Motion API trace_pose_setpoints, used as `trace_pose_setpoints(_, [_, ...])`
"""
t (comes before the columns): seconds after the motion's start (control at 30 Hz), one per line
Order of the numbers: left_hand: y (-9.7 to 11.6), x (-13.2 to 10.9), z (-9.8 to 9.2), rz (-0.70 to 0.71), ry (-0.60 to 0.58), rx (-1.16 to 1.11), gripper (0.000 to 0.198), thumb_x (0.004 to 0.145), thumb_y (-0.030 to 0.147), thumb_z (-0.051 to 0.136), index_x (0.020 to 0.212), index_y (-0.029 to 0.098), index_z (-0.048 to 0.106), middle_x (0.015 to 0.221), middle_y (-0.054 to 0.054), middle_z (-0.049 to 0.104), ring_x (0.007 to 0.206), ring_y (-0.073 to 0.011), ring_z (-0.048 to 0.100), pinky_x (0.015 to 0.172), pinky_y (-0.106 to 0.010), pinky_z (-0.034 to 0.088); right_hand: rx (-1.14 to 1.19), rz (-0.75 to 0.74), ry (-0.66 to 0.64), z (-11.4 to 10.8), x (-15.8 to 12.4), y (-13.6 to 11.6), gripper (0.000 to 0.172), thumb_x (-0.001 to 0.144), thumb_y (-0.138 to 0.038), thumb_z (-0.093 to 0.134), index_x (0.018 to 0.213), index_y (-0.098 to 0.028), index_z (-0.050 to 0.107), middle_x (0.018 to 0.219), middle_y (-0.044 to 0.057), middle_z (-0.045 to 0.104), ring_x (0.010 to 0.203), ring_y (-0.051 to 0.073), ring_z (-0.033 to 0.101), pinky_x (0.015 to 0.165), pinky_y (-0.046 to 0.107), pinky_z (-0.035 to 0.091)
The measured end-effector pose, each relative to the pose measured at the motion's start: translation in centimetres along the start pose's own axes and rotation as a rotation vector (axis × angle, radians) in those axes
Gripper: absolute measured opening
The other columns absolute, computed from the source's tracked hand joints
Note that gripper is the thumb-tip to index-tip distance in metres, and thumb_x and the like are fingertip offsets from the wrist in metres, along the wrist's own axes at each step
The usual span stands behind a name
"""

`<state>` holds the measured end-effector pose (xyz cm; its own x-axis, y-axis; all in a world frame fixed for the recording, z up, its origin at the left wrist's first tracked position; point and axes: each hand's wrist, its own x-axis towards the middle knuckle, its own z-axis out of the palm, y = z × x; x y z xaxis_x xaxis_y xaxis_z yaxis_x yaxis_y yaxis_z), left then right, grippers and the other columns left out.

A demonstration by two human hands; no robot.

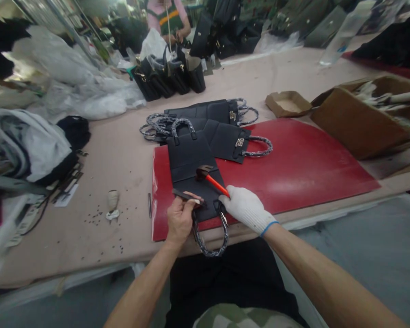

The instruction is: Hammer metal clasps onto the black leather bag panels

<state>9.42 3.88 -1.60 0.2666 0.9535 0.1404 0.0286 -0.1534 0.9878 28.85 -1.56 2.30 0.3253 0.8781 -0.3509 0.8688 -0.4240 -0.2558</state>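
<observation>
My right hand (246,207), in a white knit glove with a blue cuff, grips a hammer (217,184) by its orange handle. The dark hammer head hovers over or rests on a black bag panel (193,159); I cannot tell which. My bare left hand (181,216) pinches a dark bar-shaped tool (181,194) over the panel's left edge. Its far end by the fingertips is hard to make out. The panel lies flat, with a patterned black-and-white handle (212,252) hanging at the near edge and a similar handle (183,123) at the far end.
A red mat (294,168) lies under the panel. More black bag panels (225,136) with handles are stacked behind. A cardboard box (355,123) and a small tray (289,104) stand right. Left are a tape-wrapped tool (112,202) and scattered black bits. Across the table, a person works behind black bags (171,77).
</observation>
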Motion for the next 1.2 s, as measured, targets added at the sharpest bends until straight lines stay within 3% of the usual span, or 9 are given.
trace_pose_setpoints(0.07, [0.8,1.2,-1.6,-0.069,0.140,-0.149,0.030,0.090,0.047,0.068,0.099,0.020,0.062,0.089,-0.004,0.076,0.080,-0.0204,0.077,0.077,-0.035,0.064,-0.001,0.000,0.003,0.1,0.0,0.0,0.032,0.098,-0.048,0.049,0.103,-0.021,0.066,0.095,0.013,0.076,0.088,0.029,0.073,0.073,0.033,0.047])
trace_pose_setpoints(0.13, [1.4,2.7,-4.6,-0.089,0.219,-0.071,0.034,0.086,0.049,0.071,0.100,0.019,0.061,0.086,-0.003,0.075,0.075,-0.0199,0.075,0.076,-0.036,0.064,-0.003,-0.001,0.008,0.1,0.0,0.1,0.033,0.098,-0.049,0.049,0.102,-0.021,0.065,0.094,0.013,0.076,0.087,0.028,0.073,0.072,0.033,0.047])
trace_pose_setpoints(0.2, [1.6,4.2,-8.5,-0.141,0.235,0.218,0.030,0.087,0.044,0.066,0.101,0.017,0.064,0.084,-0.005,0.075,0.073,-0.0211,0.074,0.077,-0.037,0.064,-0.005,0.000,0.009,0.1,0.0,0.1,0.033,0.098,-0.049,0.048,0.102,-0.021,0.065,0.093,0.013,0.076,0.087,0.029,0.073,0.071,0.034,0.047])
trace_pose_setpoints(0.3, [1.0,5.5,-14.4,-0.278,0.200,0.863,0.027,0.088,0.037,0.057,0.099,0.016,0.070,0.086,-0.011,0.075,0.082,-0.0294,0.075,0.080,-0.043,0.061,-0.003,0.003,0.001,0.0,0.0,0.0,0.033,0.098,-0.048,0.047,0.102,-0.021,0.065,0.092,0.013,0.076,0.087,0.029,0.073,0.070,0.034,0.046])
trace_pose_setpoints(0.4, [0.3,5.1,-17.5,-0.447,0.060,1.398,0.031,0.091,0.037,0.054,0.097,0.014,0.074,0.094,-0.020,0.076,0.096,-0.0406,0.073,0.085,-0.051,0.058,0.004,0.001,-0.006,-0.1,0.1,-0.1,0.033,0.098,-0.048,0.047,0.101,-0.021,0.065,0.090,0.013,0.075,0.086,0.030,0.074,0.067,0.034,0.044])
trace_pose_setpoints(0.47, [0.2,4.3,-17.7,-0.505,0.000,1.548,0.034,0.094,0.037,0.052,0.104,0.014,0.074,0.102,-0.023,0.076,0.101,-0.0431,0.072,0.085,-0.052,0.056,0.005,0.008,-0.013,-0.2,0.1,-0.1,0.033,0.098,-0.048,0.047,0.101,-0.020,0.065,0.089,0.014,0.074,0.084,0.031,0.073,0.065,0.034,0.043])
trace_pose_setpoints(0.6, [0.4,3.7,-16.0,-0.413,0.051,1.556,0.038,0.098,0.033,0.046,0.117,0.015,0.073,0.121,-0.021,0.073,0.110,-0.0379,0.070,0.089,-0.046,0.054,-0.015,0.036,-0.044,-0.2,0.4,-0.1,0.033,0.099,-0.049,0.045,0.099,-0.021,0.064,0.086,0.013,0.073,0.082,0.031,0.073,0.064,0.034,0.041])
trace_pose_setpoints(0.83, [-0.7,6.7,-15.2,-0.442,-0.080,1.383,0.030,0.090,0.038,0.059,0.095,0.017,0.078,0.095,-0.014,0.080,0.096,-0.0268,0.074,0.077,-0.029,0.050,-0.041,0.046,-0.057,0.1,0.9,-0.1,0.037,0.100,-0.051,0.041,0.098,-0.022,0.063,0.085,0.012,0.072,0.080,0.031,0.071,0.060,0.034,0.039])
trace_pose_setpoints(1.2, [-1.5,8.8,-14.8,-0.483,-0.200,1.365,0.018,0.072,0.036,0.071,0.076,0.018,0.069,0.094,-0.026,0.078,0.098,-0.0416,0.075,0.076,-0.041,0.054,-0.047,0.032,0.004,-0.1,0.0,-0.4,0.037,0.101,-0.050,0.047,0.106,-0.020,0.067,0.093,0.012,0.075,0.088,0.029,0.073,0.069,0.033,0.045])
